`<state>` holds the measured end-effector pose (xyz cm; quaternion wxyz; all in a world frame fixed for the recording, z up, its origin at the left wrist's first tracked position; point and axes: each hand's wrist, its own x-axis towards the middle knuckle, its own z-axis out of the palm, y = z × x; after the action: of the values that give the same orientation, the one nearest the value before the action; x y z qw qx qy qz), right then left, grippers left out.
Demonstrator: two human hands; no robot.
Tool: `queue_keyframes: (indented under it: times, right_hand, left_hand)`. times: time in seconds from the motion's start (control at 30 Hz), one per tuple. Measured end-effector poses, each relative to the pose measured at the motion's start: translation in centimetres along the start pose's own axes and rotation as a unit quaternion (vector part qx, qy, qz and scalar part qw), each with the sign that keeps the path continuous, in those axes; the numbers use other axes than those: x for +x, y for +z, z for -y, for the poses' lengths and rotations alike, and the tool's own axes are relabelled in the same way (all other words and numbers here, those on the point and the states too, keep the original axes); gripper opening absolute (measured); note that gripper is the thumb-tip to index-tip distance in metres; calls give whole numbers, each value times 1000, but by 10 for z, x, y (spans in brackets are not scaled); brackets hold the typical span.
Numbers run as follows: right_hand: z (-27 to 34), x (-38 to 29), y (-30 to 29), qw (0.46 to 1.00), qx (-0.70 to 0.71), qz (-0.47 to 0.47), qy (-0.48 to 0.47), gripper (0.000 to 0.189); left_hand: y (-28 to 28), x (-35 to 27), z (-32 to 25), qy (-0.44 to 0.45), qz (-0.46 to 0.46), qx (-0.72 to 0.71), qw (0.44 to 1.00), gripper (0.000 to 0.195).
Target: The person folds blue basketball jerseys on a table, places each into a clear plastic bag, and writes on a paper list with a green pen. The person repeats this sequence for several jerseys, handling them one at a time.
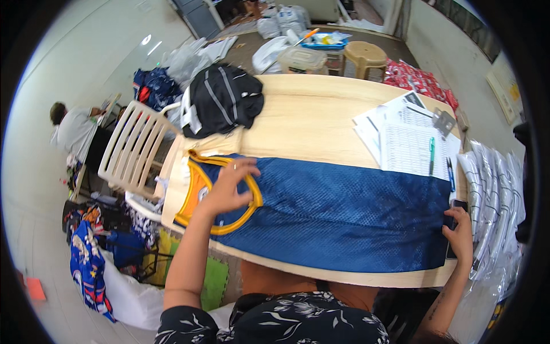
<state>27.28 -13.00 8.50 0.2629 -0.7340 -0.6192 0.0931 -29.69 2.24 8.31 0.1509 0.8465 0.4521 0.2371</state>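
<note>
Spread flat along the near side of the table is a blue mesh sports jersey (343,210) with a yellow-trimmed neckline (258,198) and an orange patch at its left end. My left hand (230,187) is over the neckline, thumb and fingers apart with nothing visibly gripped. At the jersey's right-hand hem is my right hand (459,230), its fingertips at the cloth edge and a gap between thumb and forefinger. A dark smartphone (460,205) lies partly hidden beneath that hand.
A black garment bundle (223,101) sits at the table's far left corner, near a plastic chair (137,148). Printed sheets (406,146) with pens lie at the right. Plastic-wrapped packs (494,206) stand beyond the right edge. A person (79,133) works at far left.
</note>
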Motion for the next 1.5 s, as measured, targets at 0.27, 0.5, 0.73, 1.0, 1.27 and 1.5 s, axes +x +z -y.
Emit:
queue_keyframes:
  times: [0.27,0.5,0.73,1.0,1.27,1.5]
  right_hand:
    - [-44,27,57,992,-94,-24,83,30]
    - [-25,38,44,957,-272,-40,93,32]
    - [211,74,160,966,215,59,-132,25]
    - [513,93,382,898,301,186,-261,17]
    - [496,74,374,804,516,257,-142,51]
    - [269,50,233,922,322,133,-171,60]
  left_hand:
    - [-62,-15,128,-221,48,264,938,11]
    - [-75,-53,152,-134,-102,278,946,8]
    - [-36,-193,118,-312,-447,82,834,17]
    - [30,-222,67,-476,-417,84,770,33]
    - [14,-205,12,-244,-419,30,874,28]
    - [32,-168,-72,-60,-105,-12,993,41]
